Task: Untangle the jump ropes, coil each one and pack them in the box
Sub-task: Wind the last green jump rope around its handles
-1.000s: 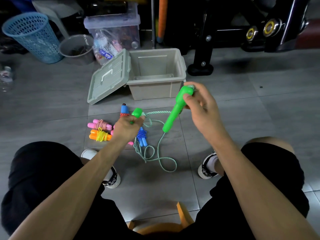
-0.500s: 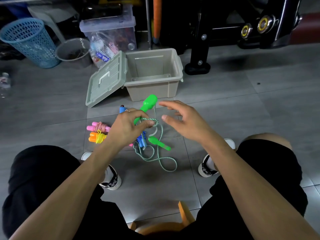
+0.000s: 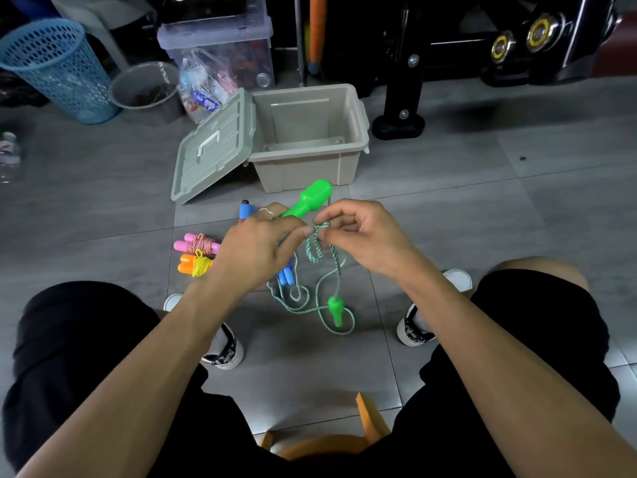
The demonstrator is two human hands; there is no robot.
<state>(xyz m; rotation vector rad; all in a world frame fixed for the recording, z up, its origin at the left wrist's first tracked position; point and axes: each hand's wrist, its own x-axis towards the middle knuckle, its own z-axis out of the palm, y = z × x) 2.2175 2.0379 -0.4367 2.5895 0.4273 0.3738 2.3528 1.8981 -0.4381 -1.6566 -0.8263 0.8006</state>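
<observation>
Place: home storage corner or garage with gym gear
Floor: grey tiled floor (image 3: 517, 208)
Equipment: black exercise machine frame (image 3: 410, 63) with yellow-ringed knobs (image 3: 539, 31)
Storage: clear lidded bin (image 3: 220, 53) stuffed with packets; blue mesh basket (image 3: 58, 70); grey bucket (image 3: 148, 86)
Clutter: plastic bottle (image 3: 8, 155) at left edge

I see the grey tiled floor (image 3: 482, 208) carrying the open box (image 3: 310, 167); nearer me from it lie pink (image 3: 196, 243) and orange (image 3: 194, 265) coiled ropes, plus loose green rope (image 3: 324, 315).
</observation>
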